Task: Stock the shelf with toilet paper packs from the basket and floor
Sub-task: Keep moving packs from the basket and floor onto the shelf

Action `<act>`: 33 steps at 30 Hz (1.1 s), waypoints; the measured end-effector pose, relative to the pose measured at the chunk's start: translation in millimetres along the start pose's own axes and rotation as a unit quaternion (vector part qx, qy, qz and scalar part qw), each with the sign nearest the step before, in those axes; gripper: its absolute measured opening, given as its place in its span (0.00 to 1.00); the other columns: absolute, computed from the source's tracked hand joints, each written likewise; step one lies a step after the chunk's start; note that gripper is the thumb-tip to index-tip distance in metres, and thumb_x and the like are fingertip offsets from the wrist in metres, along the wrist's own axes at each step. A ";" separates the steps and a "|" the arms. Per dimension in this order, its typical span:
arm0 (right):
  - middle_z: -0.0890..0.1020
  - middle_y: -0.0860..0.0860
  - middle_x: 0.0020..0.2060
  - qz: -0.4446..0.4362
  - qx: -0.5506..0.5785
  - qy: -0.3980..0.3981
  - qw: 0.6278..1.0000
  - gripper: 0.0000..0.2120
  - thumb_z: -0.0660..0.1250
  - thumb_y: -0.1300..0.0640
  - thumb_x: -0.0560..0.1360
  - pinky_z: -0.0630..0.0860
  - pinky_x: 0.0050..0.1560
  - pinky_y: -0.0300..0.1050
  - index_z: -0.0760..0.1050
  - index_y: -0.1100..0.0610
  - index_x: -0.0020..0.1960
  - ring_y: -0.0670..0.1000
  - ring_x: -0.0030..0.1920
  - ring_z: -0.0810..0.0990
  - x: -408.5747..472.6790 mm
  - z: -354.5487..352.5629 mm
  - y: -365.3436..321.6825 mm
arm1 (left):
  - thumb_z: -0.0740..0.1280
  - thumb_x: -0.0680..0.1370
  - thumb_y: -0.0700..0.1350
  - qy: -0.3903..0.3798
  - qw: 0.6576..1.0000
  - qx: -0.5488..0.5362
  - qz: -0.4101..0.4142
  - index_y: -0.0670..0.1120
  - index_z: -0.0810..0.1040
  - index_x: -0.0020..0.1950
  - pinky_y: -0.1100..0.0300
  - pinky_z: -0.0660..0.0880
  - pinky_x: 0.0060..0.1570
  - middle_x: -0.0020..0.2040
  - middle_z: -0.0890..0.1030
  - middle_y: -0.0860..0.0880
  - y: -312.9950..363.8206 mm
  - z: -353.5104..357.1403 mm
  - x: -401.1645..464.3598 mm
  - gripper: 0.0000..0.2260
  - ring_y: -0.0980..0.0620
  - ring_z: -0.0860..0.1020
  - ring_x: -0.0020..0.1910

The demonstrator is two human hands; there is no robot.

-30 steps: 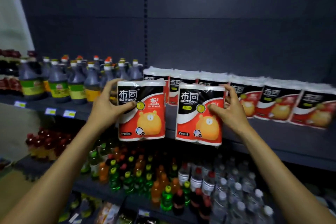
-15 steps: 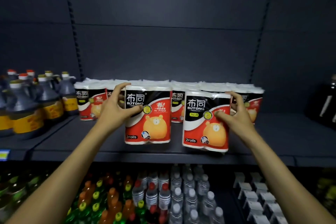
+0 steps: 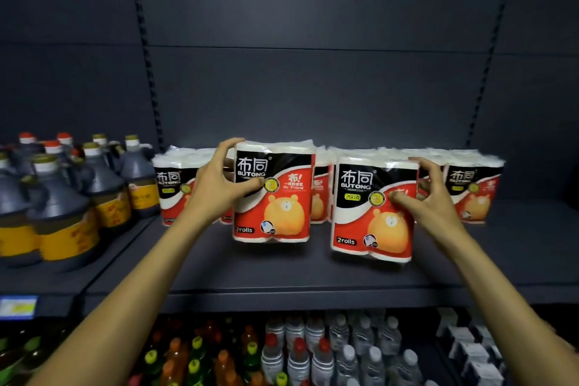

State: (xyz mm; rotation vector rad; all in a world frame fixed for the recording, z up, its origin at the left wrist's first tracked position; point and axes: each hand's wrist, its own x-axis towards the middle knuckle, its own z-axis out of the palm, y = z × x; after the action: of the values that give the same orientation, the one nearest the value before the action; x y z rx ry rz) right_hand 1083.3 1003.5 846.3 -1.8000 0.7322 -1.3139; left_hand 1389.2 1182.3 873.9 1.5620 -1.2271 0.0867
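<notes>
Two red, black and white two-roll toilet paper packs stand on the dark shelf (image 3: 282, 273). My left hand (image 3: 219, 185) grips the left pack (image 3: 275, 197) at its upper left corner. My right hand (image 3: 429, 197) holds the right pack (image 3: 366, 210) by its right side, thumb on the front. Both packs sit upright in front of a back row of the same packs (image 3: 473, 188) along the shelf's rear. The basket and floor are out of view.
Dark sauce jugs (image 3: 59, 210) with yellow labels fill the shelf section to the left. Below are coloured drink bottles (image 3: 194, 360) and clear water bottles (image 3: 354, 351). Bare shelf surface lies in front of the packs and at the far right.
Both hands have carried the packs further in and set them down on the shelf, closer to the back row. The view has closed in and shifted right.
</notes>
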 end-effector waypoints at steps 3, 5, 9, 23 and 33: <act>0.76 0.45 0.52 -0.006 0.009 0.003 1.000 0.32 0.72 0.68 0.72 0.78 0.37 0.31 0.64 0.47 0.68 0.39 0.45 0.81 -0.4 40.6 -10.4 | 0.77 0.69 0.49 0.015 1.000 0.008 -0.002 0.62 0.67 0.67 0.69 0.73 0.38 0.50 0.78 0.58 -26.4 -41.5 7.5 0.32 0.61 0.79 0.44; 0.77 0.46 0.53 -0.006 0.016 -0.002 1.000 0.32 0.72 0.67 0.72 0.80 0.39 0.34 0.64 0.42 0.65 0.42 0.45 0.82 -1.4 67.4 -15.8 | 0.78 0.68 0.48 0.026 1.000 0.006 -0.004 0.62 0.67 0.67 0.64 0.78 0.40 0.51 0.78 0.58 -45.5 -68.3 11.5 0.32 0.59 0.81 0.45; 0.79 0.52 0.54 -0.016 0.020 -0.020 0.999 0.32 0.73 0.66 0.71 0.81 0.45 0.41 0.65 0.42 0.66 0.48 0.48 0.83 -2.6 115.6 -23.9 | 0.78 0.68 0.46 0.046 0.999 0.017 -0.018 0.61 0.68 0.67 0.64 0.76 0.41 0.51 0.78 0.55 -81.7 -111.6 14.8 0.32 0.63 0.78 0.46; 0.80 0.53 0.55 -0.023 0.041 -0.050 0.998 0.32 0.73 0.65 0.71 0.81 0.41 0.40 0.65 0.42 0.67 0.48 0.47 0.85 -5.6 184.6 -41.8 | 0.75 0.69 0.40 0.022 0.995 0.017 -0.091 0.58 0.66 0.65 0.51 0.80 0.45 0.53 0.81 0.49 -163.1 -134.8 16.0 0.31 0.50 0.81 0.48; 0.76 0.45 0.51 -0.012 0.028 -0.047 0.998 0.32 0.71 0.68 0.72 0.77 0.35 0.32 0.64 0.45 0.66 0.37 0.42 0.82 -4.9 187.1 -32.2 | 0.75 0.70 0.39 0.024 0.993 0.010 -0.114 0.55 0.64 0.68 0.60 0.76 0.43 0.58 0.79 0.48 -175.5 -131.4 18.5 0.32 0.52 0.80 0.49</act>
State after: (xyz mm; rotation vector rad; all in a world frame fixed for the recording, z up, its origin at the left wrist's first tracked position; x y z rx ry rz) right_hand 1260.5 1071.6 839.9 -1.8170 0.6185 -1.2442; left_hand 1592.2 1246.9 818.7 1.6966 -1.0062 -0.0104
